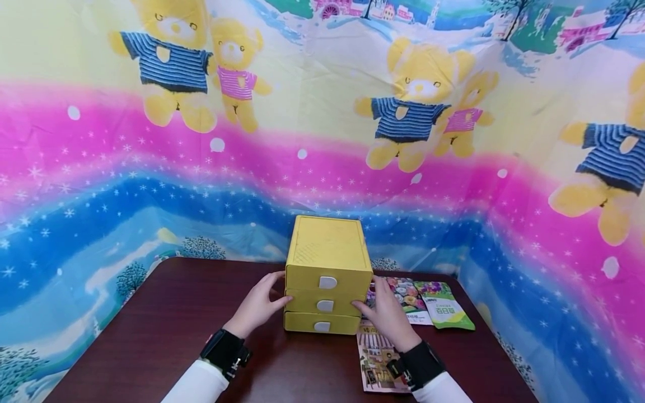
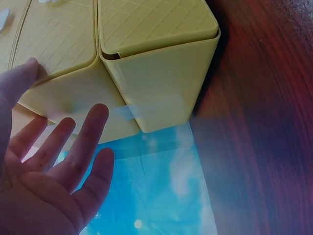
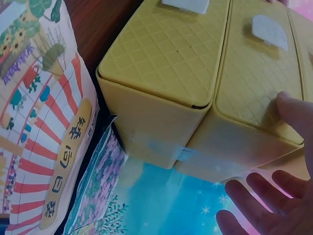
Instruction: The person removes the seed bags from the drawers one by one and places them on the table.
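Even light, hazy wrist views

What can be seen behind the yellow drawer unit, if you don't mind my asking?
Behind the yellow drawer unit, the patterned backdrop shows above and to both sides. The spot directly behind its body is covered by the unit itself, so anything there cannot be seen.

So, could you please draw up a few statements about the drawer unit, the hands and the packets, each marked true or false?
1. The yellow drawer unit has three drawers. True.
2. The left hand lies flat on top of the unit. False: it is at the unit's left side.
3. The right hand is at the unit's right side. True.
4. The drawer handles are black. False: they are white.
5. The green packet lies right of the unit. True.
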`<state>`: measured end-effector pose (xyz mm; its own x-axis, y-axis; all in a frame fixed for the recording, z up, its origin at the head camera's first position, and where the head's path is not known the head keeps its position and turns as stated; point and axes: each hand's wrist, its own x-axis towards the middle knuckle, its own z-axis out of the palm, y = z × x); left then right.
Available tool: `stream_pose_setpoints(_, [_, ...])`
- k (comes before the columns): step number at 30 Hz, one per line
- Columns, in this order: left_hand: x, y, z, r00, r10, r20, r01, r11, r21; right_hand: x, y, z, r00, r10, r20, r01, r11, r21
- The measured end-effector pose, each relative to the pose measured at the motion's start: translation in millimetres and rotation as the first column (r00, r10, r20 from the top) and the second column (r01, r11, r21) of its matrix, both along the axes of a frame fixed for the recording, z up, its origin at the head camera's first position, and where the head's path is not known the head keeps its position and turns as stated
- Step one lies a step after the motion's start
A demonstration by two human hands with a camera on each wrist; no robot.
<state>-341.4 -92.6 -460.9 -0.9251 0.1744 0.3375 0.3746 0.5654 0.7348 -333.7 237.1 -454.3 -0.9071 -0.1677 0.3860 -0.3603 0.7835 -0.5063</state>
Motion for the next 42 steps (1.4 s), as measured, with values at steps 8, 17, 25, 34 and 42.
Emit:
stream_pose_setpoints(8, [1.0,1,1.8,1.0,0.03,-0.004,-0.03,0.999,-0.026,-0.1,0,0.0,0.999,-0.01,-0.051,0.011,1.0,0.02])
stream_pose_setpoints(17, [0.3,0,-0.1,0.999,0.035,-0.001,-0.035,0.999,-0.038,8.1,-4,-1.4,0.966,-0.057,-0.253,0.064,0.998,0.02])
stream_pose_setpoints(25, [-1.3,-1,1.7,1.0,0.015,-0.013,-0.016,0.999,-0.028,23.8,-11,8.7,0.821,0.189,-0.539,-0.145,0.982,0.124])
stream_pose_setpoints(34, [-2.6,1,0.5,1.0,-0.007,0.012,0.007,1.0,0.0,38.0,-36,-1.3,0.759,0.533,-0.374,-0.375,0.828,0.417])
stream_pose_setpoints(42, [-1.3,0,-2.5,1.0,0.011,0.024,-0.011,1.0,-0.016,39.2,-47,-22.3,0.854,0.518,-0.05,-0.422,0.746,0.515])
